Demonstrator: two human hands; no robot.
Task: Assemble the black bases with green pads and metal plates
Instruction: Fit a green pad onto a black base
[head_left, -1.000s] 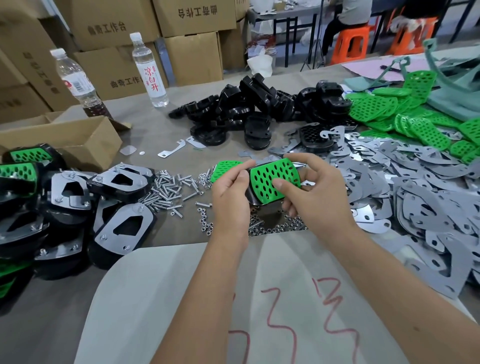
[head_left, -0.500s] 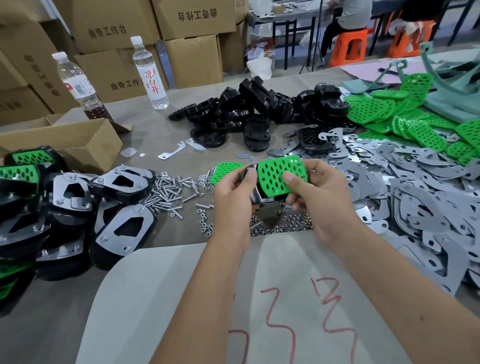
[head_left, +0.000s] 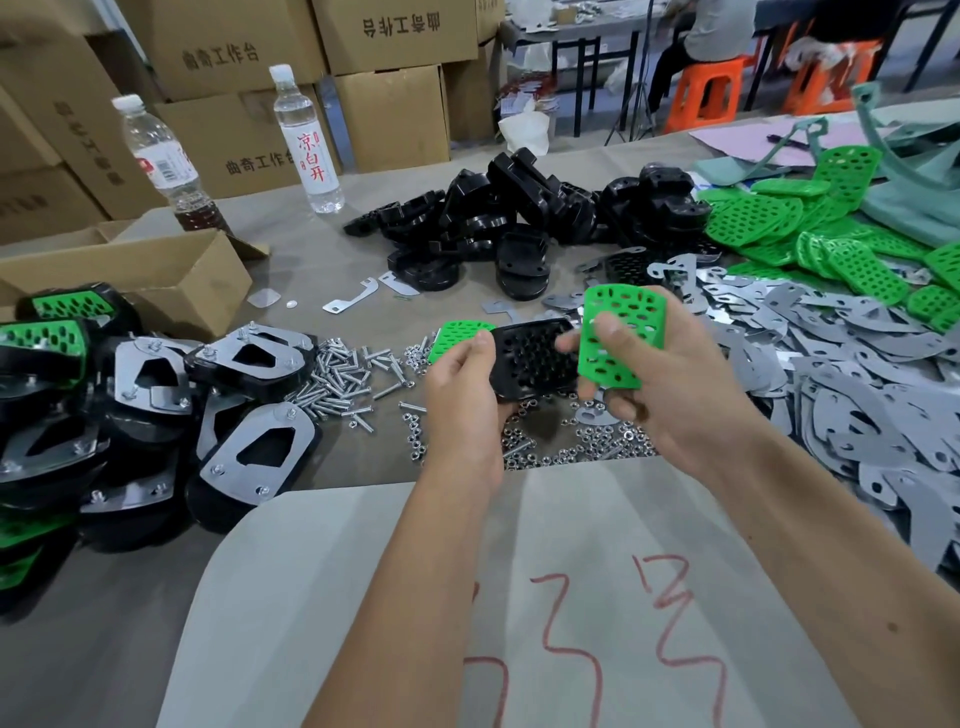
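Note:
My left hand (head_left: 462, 395) grips a black perforated base (head_left: 530, 358) above the table's middle. My right hand (head_left: 670, 384) holds a green perforated pad (head_left: 621, 332) lifted just right of the base, thumb on its face. A second green pad (head_left: 457, 338) lies on the table behind my left hand. Loose black bases (head_left: 519, 218) are heaped at the back. Green pads (head_left: 810, 234) pile at the far right, and grey metal plates (head_left: 852, 364) spread over the right side.
Screws (head_left: 343, 379) and nuts (head_left: 566, 447) lie scattered under my hands. Finished assemblies (head_left: 135, 405) stack at the left beside an open carton (head_left: 156, 280). Two bottles (head_left: 309, 140) and cardboard boxes (head_left: 389, 98) stand behind. A white sheet (head_left: 467, 597) covers the near edge.
My right hand has pulled the green pad off the black base and raised it to the right; the base's holed face now shows in my left hand.

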